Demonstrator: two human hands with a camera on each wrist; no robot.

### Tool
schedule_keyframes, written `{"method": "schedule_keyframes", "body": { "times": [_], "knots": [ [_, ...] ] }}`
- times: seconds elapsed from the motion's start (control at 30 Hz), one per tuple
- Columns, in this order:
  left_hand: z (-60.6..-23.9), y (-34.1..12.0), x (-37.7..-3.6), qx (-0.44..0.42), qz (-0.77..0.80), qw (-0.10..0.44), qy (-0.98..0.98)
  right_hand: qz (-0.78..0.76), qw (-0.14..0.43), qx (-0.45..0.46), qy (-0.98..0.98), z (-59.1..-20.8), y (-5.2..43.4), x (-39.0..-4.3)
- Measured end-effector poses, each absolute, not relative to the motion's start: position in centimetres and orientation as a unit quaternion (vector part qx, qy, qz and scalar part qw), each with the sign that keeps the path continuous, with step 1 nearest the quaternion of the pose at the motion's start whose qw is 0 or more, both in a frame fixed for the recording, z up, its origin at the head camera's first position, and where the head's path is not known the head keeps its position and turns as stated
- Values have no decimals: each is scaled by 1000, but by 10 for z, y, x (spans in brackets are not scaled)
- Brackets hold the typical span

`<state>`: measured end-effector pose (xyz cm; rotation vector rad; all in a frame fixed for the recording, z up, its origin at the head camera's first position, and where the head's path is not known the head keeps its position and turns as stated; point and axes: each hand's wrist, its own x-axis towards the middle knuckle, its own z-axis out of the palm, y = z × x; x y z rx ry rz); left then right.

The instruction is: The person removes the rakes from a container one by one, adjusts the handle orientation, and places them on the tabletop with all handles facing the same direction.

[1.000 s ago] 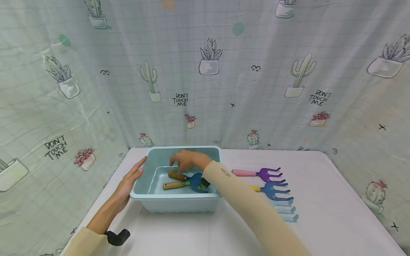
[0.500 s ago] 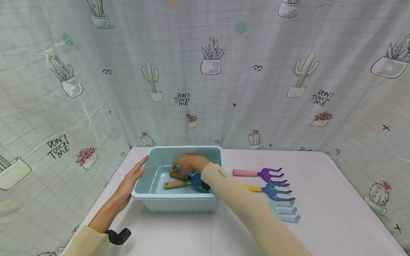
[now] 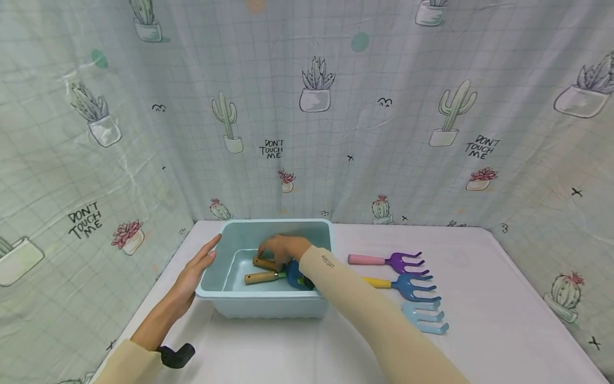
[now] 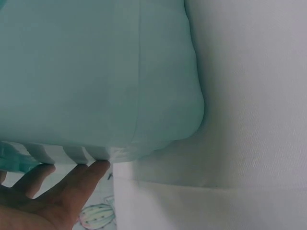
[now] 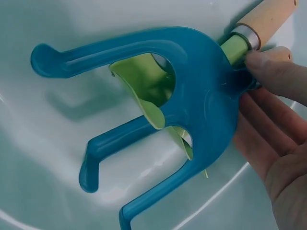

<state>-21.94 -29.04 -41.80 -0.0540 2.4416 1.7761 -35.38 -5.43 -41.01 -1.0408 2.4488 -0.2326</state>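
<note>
In the head view, my right hand (image 3: 283,248) is inside a light blue plastic bin (image 3: 268,295). A blue three-pronged hand rake (image 5: 208,96) with a wooden handle lies there, and the thumb and fingers pinch its neck in the right wrist view. Beneath the rake is a green-bladed garden tool (image 5: 139,79) whose wooden handle points left; the rake hides part of its blade. My left hand (image 3: 189,280) rests against the bin's left side with fingers extended, the fingertips touching the outer wall in the left wrist view.
Right of the bin, a purple hand rake with a pink handle (image 3: 366,260), a blue one with a yellow handle (image 3: 410,287) and a light blue one (image 3: 424,317) lie on the white table (image 3: 479,341). My right sleeve partly covers them. A patterned curtain (image 3: 268,64) surrounds the table.
My right hand has lowered from above the wooden handles onto the blue rake's neck and now pinches it. The left hand stays on the bin's side.
</note>
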Motion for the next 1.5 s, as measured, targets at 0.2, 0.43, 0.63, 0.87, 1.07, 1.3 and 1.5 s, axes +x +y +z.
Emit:
{"method": "schedule_keyframes", "body": {
  "times": [0.2, 0.43, 0.63, 0.87, 1.07, 1.3, 1.5],
  "knots": [
    [-419, -289, -220, -16, 582, 62, 810, -74, 241, -369, 895, -412, -53, -353],
    [-419, -289, -220, -19, 583, 65, 810, -58, 233, -381, 893, -408, -52, -351],
    [-422, -288, -219, -22, 583, 72, 809, -41, 229, -391, 891, -403, -51, -350],
    [-420, -288, -218, -20, 585, 68, 808, -57, 244, -377, 892, -393, -49, -353],
    [-419, -290, -217, -26, 582, 66, 810, -54, 229, -423, 875, -374, -45, -354],
    [-418, -293, -219, -17, 583, 63, 810, -53, 213, -465, 858, -349, -36, -347],
    [-422, -292, -218, -6, 582, 65, 810, -64, 199, -481, 852, -326, -20, -336]
  ]
}}
